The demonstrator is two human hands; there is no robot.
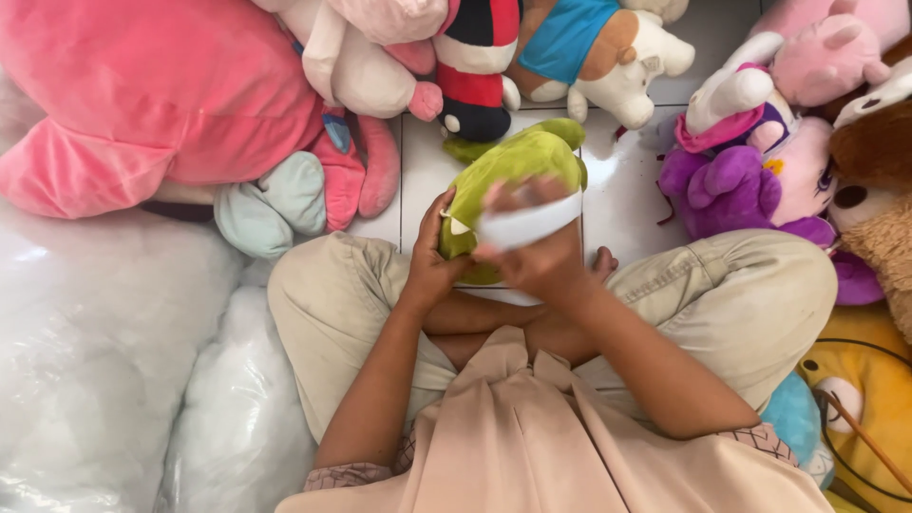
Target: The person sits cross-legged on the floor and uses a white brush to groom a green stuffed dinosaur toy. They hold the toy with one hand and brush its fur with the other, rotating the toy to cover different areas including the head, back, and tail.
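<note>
I sit cross-legged on a white tiled floor and hold a green plush toy [518, 166] over my lap. My left hand [429, 255] grips its left side near a small white horn. My right hand [532, 242] lies on the toy's front, blurred by motion, with a white band-shaped piece [530, 226] across it. Whether that white piece is part of the toy or a separate item in my fingers I cannot tell.
Plush toys ring me: a big pink one [142, 95] at upper left, a black-red-white one [475, 66], a brown and white one in a blue shirt [598, 52], purple and pink ones [750, 161] at right, a yellow one [860, 399]. Clear bags of white stuffing [104, 361] lie at left.
</note>
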